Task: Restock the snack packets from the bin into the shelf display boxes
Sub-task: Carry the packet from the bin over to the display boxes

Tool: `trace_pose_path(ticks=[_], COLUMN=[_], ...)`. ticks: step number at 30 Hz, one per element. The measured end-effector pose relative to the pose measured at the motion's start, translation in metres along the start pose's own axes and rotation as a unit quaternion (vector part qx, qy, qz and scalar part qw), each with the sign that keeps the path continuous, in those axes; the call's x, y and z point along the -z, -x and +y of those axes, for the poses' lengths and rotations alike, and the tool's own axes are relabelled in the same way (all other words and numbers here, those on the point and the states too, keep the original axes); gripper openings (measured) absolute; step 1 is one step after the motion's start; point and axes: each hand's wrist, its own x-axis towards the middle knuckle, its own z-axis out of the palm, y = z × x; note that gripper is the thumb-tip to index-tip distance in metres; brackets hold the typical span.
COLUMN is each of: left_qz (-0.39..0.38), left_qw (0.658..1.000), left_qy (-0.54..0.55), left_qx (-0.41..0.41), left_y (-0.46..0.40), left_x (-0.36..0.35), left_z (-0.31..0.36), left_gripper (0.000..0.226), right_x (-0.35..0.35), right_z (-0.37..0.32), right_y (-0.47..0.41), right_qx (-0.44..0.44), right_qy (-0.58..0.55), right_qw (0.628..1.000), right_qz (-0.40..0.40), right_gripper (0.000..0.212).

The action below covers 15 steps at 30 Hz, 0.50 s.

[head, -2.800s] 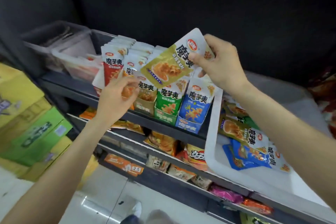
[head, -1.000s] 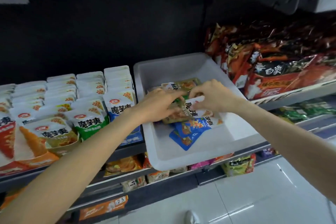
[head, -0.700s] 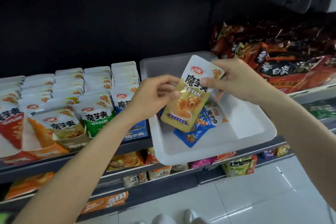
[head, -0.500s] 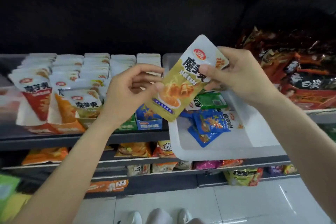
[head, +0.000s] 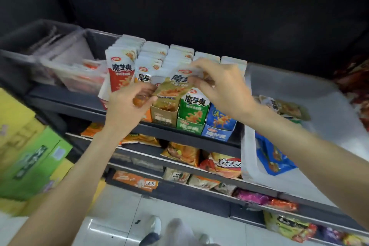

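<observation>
Both my hands on olive-gold packet (head: 173, 90): right fingers (head: 196, 82) pinch its top edge, left hand (head: 127, 107) curled, thumb and fingers gripping its lower left corner, though blur makes exact contact hard to judge. Right hand (head: 221, 86) above. Packet tilted, hovering just over tan display box (head: 164, 115), its bottom edge near box mouth. Green box (head: 192, 126) just right of tan box, blue box (head: 218, 131) beyond. White bin (head: 257, 173) further right of tan box, blue packet (head: 273, 158) lying inside.
</observation>
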Motion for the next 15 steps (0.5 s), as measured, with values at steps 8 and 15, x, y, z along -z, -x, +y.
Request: trace_pose_path(ticks=[8,15], left_qz=[0.010,0.013], left_qw=[0.996,0.996], left_qy=[-0.090,-0.068], left_qx=[0.020,0.053], left_y=[-0.001,0.002], left_x=[-0.018,-0.018], left_z=[-0.020,-0.022], left_gripper=[0.025,0.026], right_x=[-0.017,-0.046], right_z=[-0.007,-0.014], right_y=[-0.017,-0.042], right_qx=[0.058,0.014], right_qy=[0.182,0.220], right_qw=[0.976,0.950], right_qz=[-0.104,-0.221], right_gripper=[0.029,0.035])
